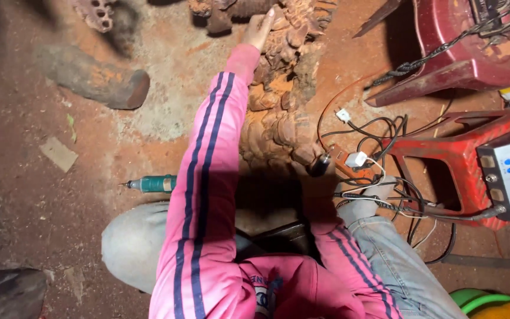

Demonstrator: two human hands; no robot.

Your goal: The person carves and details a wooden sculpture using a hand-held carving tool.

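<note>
I am steadying the heavy, rigid wood carving with my flat-open left hand at its far end while my right hand, wrapped around a rotary tool, is working the knobbly near edge.

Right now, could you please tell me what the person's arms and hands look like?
Both arms wear bright pink sleeves. The left sleeve carries two dark navy stripes down its length and ends in a plain pink cuff; the right sleeve shows similar dark stripes. The left hand is bare, without glove. The right hand lies in shadow, too dark to describe.
</note>
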